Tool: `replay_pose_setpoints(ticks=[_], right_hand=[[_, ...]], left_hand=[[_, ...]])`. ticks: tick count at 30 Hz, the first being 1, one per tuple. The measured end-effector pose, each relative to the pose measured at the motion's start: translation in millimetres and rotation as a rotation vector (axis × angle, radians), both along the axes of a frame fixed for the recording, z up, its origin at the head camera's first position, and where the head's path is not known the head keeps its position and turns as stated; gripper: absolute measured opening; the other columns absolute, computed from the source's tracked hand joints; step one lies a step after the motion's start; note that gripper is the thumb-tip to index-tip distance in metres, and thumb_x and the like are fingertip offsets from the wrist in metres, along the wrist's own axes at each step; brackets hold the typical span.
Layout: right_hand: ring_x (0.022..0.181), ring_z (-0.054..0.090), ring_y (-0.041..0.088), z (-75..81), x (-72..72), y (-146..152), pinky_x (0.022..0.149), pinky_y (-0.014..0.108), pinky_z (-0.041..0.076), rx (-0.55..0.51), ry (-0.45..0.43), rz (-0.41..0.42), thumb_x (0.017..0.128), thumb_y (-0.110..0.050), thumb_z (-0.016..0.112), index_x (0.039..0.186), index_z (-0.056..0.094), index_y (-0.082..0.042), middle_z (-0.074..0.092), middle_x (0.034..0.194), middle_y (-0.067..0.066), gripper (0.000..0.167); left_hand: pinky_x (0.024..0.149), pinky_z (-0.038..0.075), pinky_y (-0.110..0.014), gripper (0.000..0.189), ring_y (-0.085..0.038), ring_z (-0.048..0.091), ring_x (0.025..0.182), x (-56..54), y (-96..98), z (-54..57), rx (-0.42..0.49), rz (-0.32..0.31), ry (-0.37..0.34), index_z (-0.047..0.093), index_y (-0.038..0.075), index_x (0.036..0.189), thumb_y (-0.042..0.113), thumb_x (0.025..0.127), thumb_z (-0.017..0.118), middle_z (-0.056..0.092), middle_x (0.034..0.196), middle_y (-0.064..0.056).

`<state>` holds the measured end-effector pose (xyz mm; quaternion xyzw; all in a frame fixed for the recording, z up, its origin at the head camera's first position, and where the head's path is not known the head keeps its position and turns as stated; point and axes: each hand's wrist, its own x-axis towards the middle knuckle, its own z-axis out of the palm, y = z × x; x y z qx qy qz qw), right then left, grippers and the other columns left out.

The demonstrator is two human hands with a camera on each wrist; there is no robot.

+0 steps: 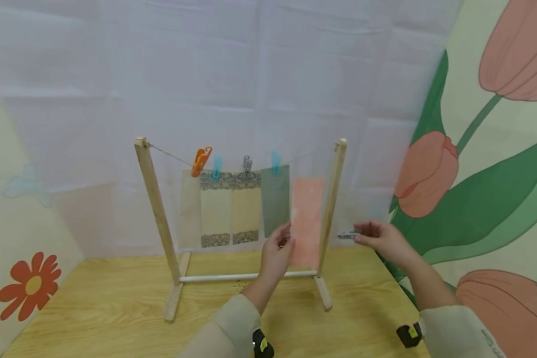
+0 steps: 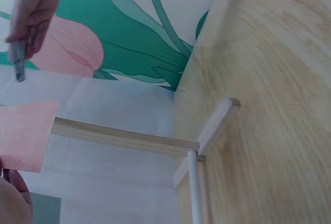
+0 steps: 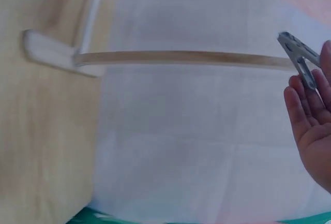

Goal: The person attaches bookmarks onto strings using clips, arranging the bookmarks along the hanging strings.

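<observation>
My left hand pinches the left edge of a pink rectangular sheet, held upright just inside the right post of a small wooden rack. In the left wrist view the fingertips sit at one edge of that pink sheet. Off to the right of the post, my right hand holds a grey clothespin between thumb and fingers. The right wrist view shows the clothespin pointing away from the fingers, apart from the sheet. A grey-green sheet hangs from the string beside my left hand.
The wooden rack stands on a wood-grain table, a string between its posts. Orange, blue and grey clips hold cream sheets with patterned bands. A white cloth hangs behind.
</observation>
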<state>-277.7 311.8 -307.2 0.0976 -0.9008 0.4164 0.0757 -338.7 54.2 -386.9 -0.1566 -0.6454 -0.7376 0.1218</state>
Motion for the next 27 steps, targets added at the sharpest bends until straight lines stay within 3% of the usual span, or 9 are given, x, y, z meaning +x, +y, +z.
replay_pose_setpoints(ticks=[5,8,11,14,17,22,24,27], right_hand=[[0.124,0.055,0.030,43.0,-11.6,-14,0.105,0.045,0.046,-0.016,0.040,-0.024,0.101,-0.034,0.052,0.145,0.045,-0.006,0.054,0.139,0.022,0.053],[0.118,0.060,0.015,67.0,-20.7,-24,0.103,0.032,0.048,-0.040,0.080,-0.013,0.101,-0.029,0.054,0.147,0.042,-0.004,0.055,0.137,0.021,0.053],[0.098,0.060,-0.005,88.1,-29.8,-33,0.087,0.014,0.050,-0.076,0.121,-0.009,0.098,-0.019,0.060,0.142,0.045,0.001,0.063,0.119,0.009,0.051],[0.090,0.059,-0.011,105.1,-35.9,-39,0.080,0.008,0.048,-0.083,0.139,-0.010,0.096,-0.016,0.063,0.138,0.048,0.004,0.063,0.108,-0.003,0.049],[0.094,0.059,-0.006,118.3,-39.9,-45,0.082,0.011,0.048,-0.040,0.166,-0.032,0.097,-0.019,0.062,0.140,0.049,0.000,0.065,0.115,0.003,0.049],[0.127,0.054,0.020,134.5,-43.6,-55,0.105,0.031,0.046,0.030,0.205,-0.048,0.101,-0.026,0.054,0.149,0.041,-0.009,0.051,0.145,0.016,0.053],[0.132,0.050,0.025,139.6,-45.4,-59,0.108,0.037,0.044,0.020,0.213,-0.047,0.101,-0.026,0.054,0.150,0.039,-0.010,0.049,0.146,0.016,0.053],[0.121,0.056,0.019,145.3,-49.0,-66,0.101,0.029,0.047,-0.025,0.233,-0.057,0.098,-0.024,0.059,0.146,0.044,-0.009,0.057,0.135,0.014,0.052]], left_hand=[[0.070,0.047,-0.014,0.035,-0.007,0.053,0.084,-5.0,2.8,13.5,0.020,0.023,0.020,0.062,0.000,0.126,-0.002,0.091,0.061,0.065,0.104,-0.023],[0.070,0.046,-0.014,0.036,-0.007,0.053,0.085,-6.6,3.5,19.7,0.028,0.032,0.021,0.062,0.001,0.127,-0.001,0.091,0.061,0.065,0.104,-0.022],[0.071,0.046,-0.014,0.036,-0.008,0.053,0.085,-7.1,3.8,25.1,0.041,0.033,0.028,0.061,0.000,0.127,-0.002,0.091,0.060,0.065,0.105,-0.024],[0.070,0.047,-0.014,0.037,-0.008,0.053,0.084,-7.2,4.2,28.4,0.053,0.030,0.028,0.060,0.000,0.128,-0.003,0.091,0.060,0.065,0.105,-0.026],[0.068,0.046,-0.014,0.037,-0.008,0.052,0.082,-7.6,4.3,30.0,0.060,0.036,0.016,0.061,0.001,0.128,-0.004,0.091,0.060,0.066,0.105,-0.026],[0.067,0.045,-0.014,0.037,-0.007,0.052,0.081,-8.5,3.7,32.9,0.062,0.034,-0.005,0.062,0.004,0.129,-0.003,0.092,0.059,0.066,0.104,-0.023],[0.067,0.045,-0.014,0.037,-0.007,0.051,0.081,-8.4,3.8,34.2,0.065,0.029,-0.004,0.061,0.003,0.129,-0.003,0.092,0.059,0.065,0.103,-0.023],[0.066,0.044,-0.014,0.037,-0.006,0.051,0.079,-8.9,4.1,35.2,0.078,0.024,-0.001,0.061,0.001,0.129,-0.005,0.092,0.058,0.064,0.103,-0.025]])
